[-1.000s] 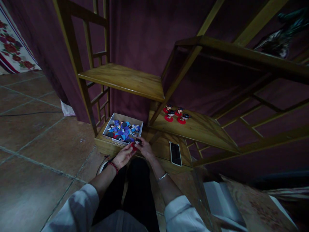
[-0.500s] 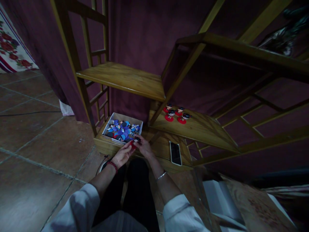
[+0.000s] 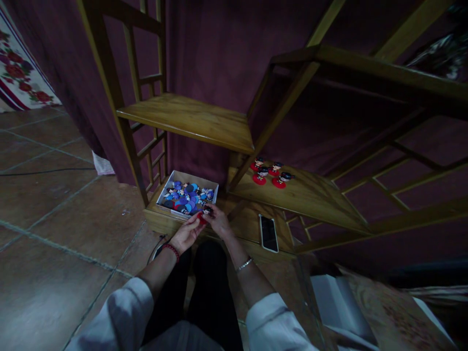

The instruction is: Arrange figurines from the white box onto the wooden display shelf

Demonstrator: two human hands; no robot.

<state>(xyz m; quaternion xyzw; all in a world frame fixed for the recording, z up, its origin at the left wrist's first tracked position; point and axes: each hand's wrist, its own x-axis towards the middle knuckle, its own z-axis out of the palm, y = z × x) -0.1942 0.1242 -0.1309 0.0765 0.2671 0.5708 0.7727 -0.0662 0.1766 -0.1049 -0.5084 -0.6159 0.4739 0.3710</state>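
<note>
Between my two hands is a small dark-haired figurine [image 3: 207, 210] with a red round base [image 3: 201, 218]. My left hand [image 3: 187, 235] is closed on the red base. From the right, my right hand [image 3: 218, 222] pinches the figurine's upper part, its fingertips close to the left ones. Just beyond them a white cardboard box [image 3: 159, 196] holds many jumbled figurines and round bases, mostly blue and purple. Several matching figurines with red bases [image 3: 259, 179] stand upright on the shelf [image 3: 310, 197] to the right.
A phone [image 3: 269, 233] lies on the low wooden ledge [image 3: 241, 219], right of my hands. An upper shelf [image 3: 186, 122] overhangs behind the box, and a slanted wooden post [image 3: 278, 117] divides the compartments. White boxes [image 3: 338, 304] sit on the floor at lower right.
The view has shifted slightly, so the shelf and phone appear a little farther right. Both hands keep hold of the red-based figurine in nearly the same pose.
</note>
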